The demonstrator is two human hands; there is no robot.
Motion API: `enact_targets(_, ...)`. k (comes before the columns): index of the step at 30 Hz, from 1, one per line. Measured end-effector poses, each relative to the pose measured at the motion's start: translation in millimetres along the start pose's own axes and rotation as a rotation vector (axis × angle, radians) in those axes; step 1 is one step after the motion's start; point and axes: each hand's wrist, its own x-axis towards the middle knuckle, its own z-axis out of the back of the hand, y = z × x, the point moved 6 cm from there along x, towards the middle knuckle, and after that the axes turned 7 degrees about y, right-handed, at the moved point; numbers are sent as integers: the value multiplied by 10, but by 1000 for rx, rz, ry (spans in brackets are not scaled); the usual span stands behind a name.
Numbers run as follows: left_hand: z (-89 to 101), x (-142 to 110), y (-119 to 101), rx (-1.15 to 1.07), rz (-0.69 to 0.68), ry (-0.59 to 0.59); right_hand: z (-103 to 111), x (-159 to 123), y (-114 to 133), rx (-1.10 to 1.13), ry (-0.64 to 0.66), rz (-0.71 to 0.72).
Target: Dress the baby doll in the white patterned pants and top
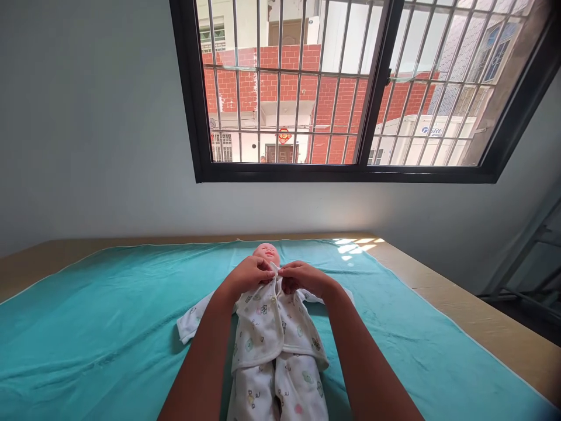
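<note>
A baby doll [267, 254] lies on its back on a teal towel [109, 316], head toward the window. It wears a white printed jacket [267, 327] and matching trousers [280, 392]. My left hand [248, 275] and my right hand [302, 276] meet at the doll's neck. Both have their fingers pinched closed on the jacket's collar edges, just under the chin. My forearms run down either side of the doll's body. One sleeve of the jacket [193, 321] lies spread out to the left.
The towel covers a wooden table [482, 321] that stands against a grey wall [87, 146]. A barred window [350, 88] is above. A dark metal frame [530, 275] stands at the right beyond the table's edge.
</note>
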Motion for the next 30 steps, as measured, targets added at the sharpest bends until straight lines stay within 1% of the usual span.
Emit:
enact_targets(4, -1, 4, 17, -35, -11, 15, -25, -4, 20, -7, 18, 23)
enact_targets(7, 6, -5, 20, -62, -13, 17, -28, 2, 10, -31, 18, 12)
enact_targets(13, 29, 4, 27, -101, -12, -36, -37, 24, -7, -73, 16, 3)
enact_targets(18, 16, 48, 45, -76, -26, -50, -54, 10, 3, -42, 48, 26)
enact_targets(22, 1, 77, 79, -63, -36, -47, -49, -18, -16, 40, 77, 18)
enact_targets(25, -1, 87, 94, -55, -45, -44, -21, -24, -52, 38, 62, -14)
enact_targets(27, 2, 86, 95, -48, -48, -49, -2, -11, -70, -21, 36, -22)
enact_targets(30, 5, 84, 89, -33, -50, -59, 8, 26, -74, -97, -16, 2)
